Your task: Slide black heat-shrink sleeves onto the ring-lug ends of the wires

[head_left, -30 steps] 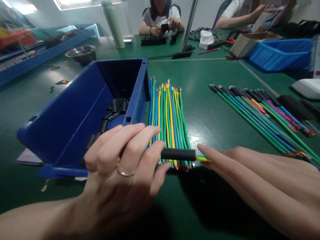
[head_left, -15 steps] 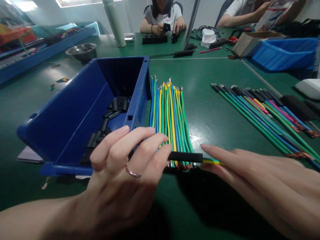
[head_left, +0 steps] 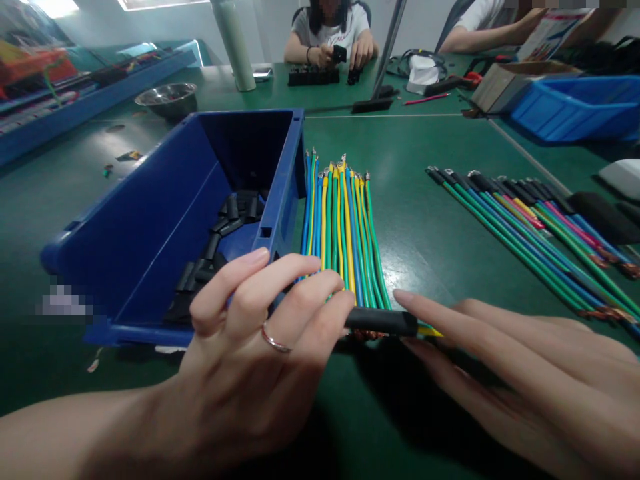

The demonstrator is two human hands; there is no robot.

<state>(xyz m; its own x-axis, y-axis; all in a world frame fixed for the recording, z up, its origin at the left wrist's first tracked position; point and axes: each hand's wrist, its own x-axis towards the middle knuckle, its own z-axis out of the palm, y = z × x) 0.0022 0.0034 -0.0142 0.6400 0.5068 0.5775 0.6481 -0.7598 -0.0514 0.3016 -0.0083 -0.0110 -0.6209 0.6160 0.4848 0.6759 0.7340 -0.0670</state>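
Note:
My left hand (head_left: 280,333), with a ring on one finger, is closed around a piece of black heat-shrink tubing (head_left: 383,321). One end of the tubing sticks out to the right; the rest is hidden by my fingers. My right hand (head_left: 500,360) pinches a yellow-green wire (head_left: 430,330) that runs into that end of the tubing. Beyond my hands, a row of blue, yellow and green wires (head_left: 345,233) with metal lugs at the far ends lies on the green table (head_left: 410,220). Left of them stands a dark blue bin (head_left: 135,220) holding short black tubing pieces (head_left: 233,210).
On the right lie more wires (head_left: 505,233) with black sleeves at their lugs. Farther back are a metal bowl (head_left: 167,100), a pale green bottle (head_left: 235,47), a metal stand (head_left: 373,105), a cardboard box (head_left: 493,90) and a light blue bin (head_left: 575,110). Co-workers (head_left: 330,40) sit opposite.
My left hand and the tubing have shifted slightly right, closer to my right fingertips, so less of the yellow-green wire shows between them. The whole view has also shifted a little.

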